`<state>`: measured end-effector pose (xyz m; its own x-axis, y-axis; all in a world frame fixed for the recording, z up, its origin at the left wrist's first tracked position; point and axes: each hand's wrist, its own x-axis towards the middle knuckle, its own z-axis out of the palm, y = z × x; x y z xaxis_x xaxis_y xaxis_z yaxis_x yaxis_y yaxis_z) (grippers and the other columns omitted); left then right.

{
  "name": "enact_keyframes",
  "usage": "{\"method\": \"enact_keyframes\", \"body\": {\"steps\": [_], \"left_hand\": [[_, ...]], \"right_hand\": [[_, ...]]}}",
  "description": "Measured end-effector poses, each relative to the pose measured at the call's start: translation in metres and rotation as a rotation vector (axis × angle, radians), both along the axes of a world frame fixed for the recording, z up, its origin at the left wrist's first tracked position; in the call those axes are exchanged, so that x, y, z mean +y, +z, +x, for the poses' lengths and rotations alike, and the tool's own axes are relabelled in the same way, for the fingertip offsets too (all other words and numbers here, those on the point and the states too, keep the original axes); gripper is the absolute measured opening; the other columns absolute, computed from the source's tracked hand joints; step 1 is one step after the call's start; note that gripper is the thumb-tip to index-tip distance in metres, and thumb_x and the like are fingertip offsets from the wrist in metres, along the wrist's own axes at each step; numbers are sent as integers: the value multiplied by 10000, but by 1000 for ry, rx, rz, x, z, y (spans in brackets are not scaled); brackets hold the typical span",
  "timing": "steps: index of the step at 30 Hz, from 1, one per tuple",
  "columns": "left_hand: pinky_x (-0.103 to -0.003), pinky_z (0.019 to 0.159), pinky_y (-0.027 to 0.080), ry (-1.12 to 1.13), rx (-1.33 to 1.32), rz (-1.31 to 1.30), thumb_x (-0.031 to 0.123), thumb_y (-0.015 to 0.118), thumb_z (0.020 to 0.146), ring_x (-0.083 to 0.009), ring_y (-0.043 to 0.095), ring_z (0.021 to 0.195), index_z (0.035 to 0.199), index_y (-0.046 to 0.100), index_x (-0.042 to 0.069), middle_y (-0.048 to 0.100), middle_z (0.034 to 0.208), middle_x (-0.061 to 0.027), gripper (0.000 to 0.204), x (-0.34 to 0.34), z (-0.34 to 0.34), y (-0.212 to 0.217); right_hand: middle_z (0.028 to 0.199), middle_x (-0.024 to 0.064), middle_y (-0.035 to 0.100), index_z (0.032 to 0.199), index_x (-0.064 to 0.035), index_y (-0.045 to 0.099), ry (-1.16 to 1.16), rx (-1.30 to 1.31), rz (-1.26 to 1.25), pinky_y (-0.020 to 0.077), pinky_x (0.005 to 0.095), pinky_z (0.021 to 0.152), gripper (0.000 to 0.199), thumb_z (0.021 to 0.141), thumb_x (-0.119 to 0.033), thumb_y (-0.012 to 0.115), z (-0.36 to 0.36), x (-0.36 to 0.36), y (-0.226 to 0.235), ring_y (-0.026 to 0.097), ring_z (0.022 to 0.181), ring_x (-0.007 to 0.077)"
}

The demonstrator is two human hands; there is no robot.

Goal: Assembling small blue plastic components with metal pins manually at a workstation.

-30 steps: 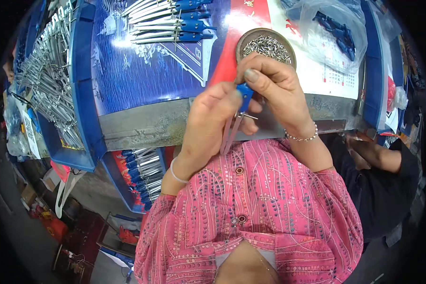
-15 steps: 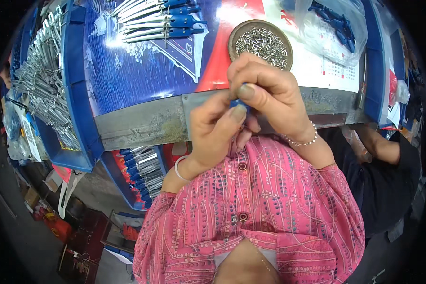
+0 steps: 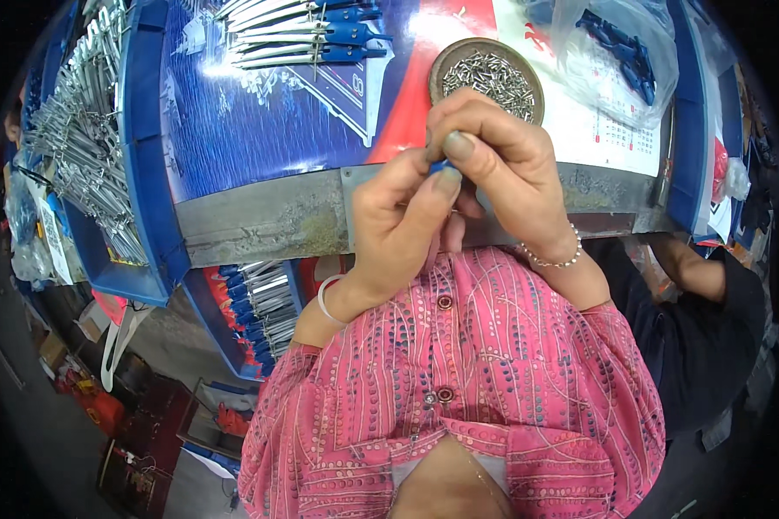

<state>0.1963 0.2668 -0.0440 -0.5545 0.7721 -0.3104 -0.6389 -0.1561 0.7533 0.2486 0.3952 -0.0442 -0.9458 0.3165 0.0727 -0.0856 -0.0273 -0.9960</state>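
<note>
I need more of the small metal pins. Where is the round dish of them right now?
In the head view, the round dish sits at the top centre of the bench, just beyond the right hand, left of the clear plastic bag of blue parts.

Small blue piece (image 3: 439,165) (mostly hidden) between fingertips

blue part (image 3: 440,164) | shirt (image 3: 493,381) — pink, patterned | tray (image 3: 143,130) — blue

On the tabletop (image 3: 260,221), the dish of pins (image 3: 486,76) lies behind my hands; finished tools (image 3: 307,35) lie to its left.
</note>
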Motion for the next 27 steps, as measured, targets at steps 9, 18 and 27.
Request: {"method": "enact_keyframes", "body": {"steps": [9,18,27], "left_hand": [[-176,389,373,30,-143,10,159,445,904,-73,479,442,856,509,-13,577,694,-87,190,-3,-4,-1],[-173,387,359,37,56,-84,212,427,915,-71,478,444,841,508,0,581,712,-78,240,0,2,-10],[-208,531,381,-195,-1084,169,375,461,881,-93,450,569,1021,515,-22,565,731,-58,425,-11,-13,-14]], "right_hand": [[764,46,525,826,17,562,-24,-130,-210,404,232,642,125,847,-101,525,-2,-3,1,499,702,109],[769,35,532,820,26,561,-35,-82,-102,406,230,648,142,858,-101,511,-4,-3,-10,502,705,111],[788,65,503,802,11,532,-48,-150,-412,384,202,639,227,891,-186,461,2,-6,-13,469,697,101]]}}
